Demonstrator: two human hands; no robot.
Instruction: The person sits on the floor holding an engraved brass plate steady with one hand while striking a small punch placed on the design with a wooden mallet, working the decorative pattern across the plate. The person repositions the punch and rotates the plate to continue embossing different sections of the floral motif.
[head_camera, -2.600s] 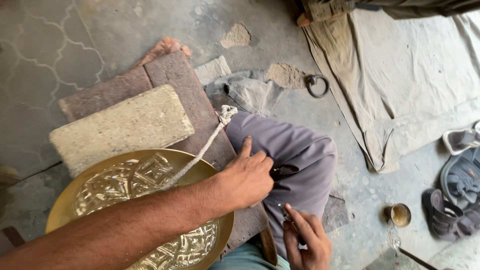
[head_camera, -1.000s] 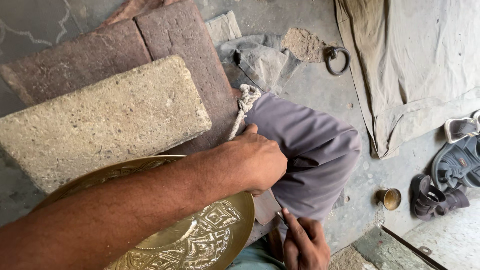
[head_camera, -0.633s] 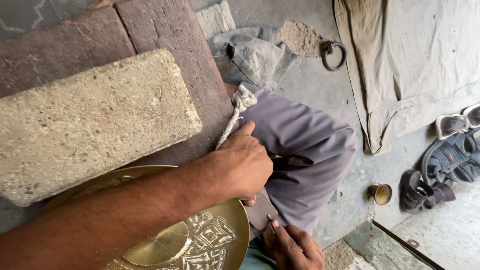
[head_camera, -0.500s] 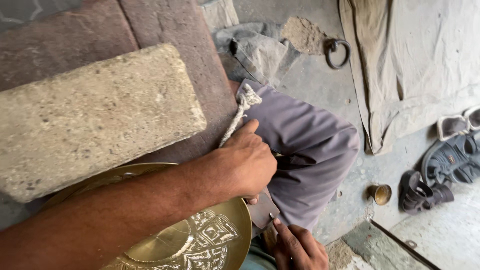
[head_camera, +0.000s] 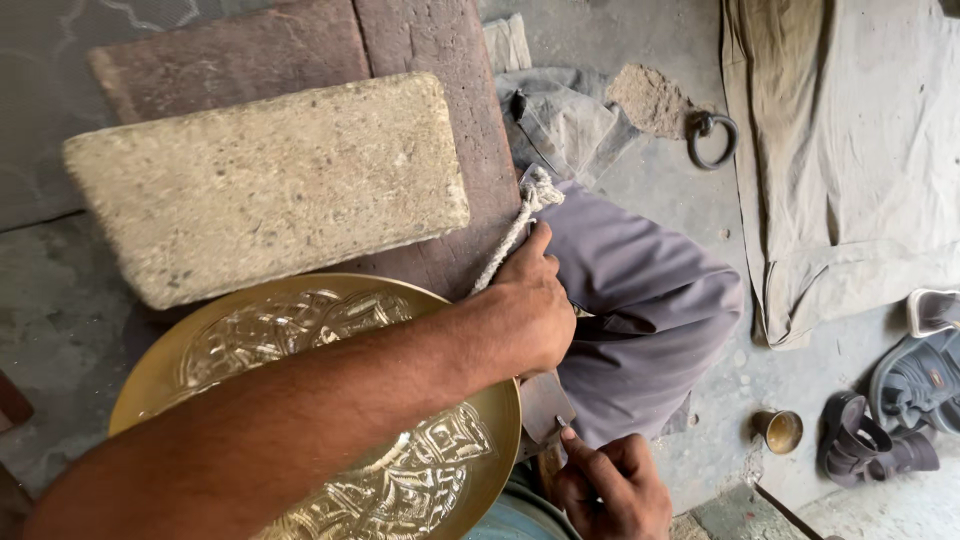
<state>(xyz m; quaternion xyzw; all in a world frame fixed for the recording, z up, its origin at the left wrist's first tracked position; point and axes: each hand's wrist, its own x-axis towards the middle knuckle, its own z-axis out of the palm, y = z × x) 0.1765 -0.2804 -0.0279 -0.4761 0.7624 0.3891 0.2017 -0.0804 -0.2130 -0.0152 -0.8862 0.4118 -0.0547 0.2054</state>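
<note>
A round brass plate (head_camera: 235, 340) with embossed patterns lies in front of me, partly under my left forearm. My left hand (head_camera: 530, 310) reaches across the plate's rim and is closed on a white twisted rope (head_camera: 515, 235), thumb stretched along it. The rope's knotted end rests on my grey trouser knee (head_camera: 650, 300). My right hand (head_camera: 610, 490) is low at the frame's bottom edge, fingers pinched on a small thin metal tool (head_camera: 561, 423), beside a flat metal piece (head_camera: 545, 405) at the plate's edge.
A pale stone block (head_camera: 260, 185) lies on reddish bricks (head_camera: 420, 60) behind the plate. A crumpled grey cloth (head_camera: 560, 120), an iron ring (head_camera: 711, 138), a large canvas sheet (head_camera: 850, 150), a small brass cup (head_camera: 780, 430) and sandals (head_camera: 900, 410) sit on the concrete floor.
More of the plate's embossed face shows now than a second ago. My left hand stays closed on the rope at the knee, and my right hand stays low by the plate's edge.
</note>
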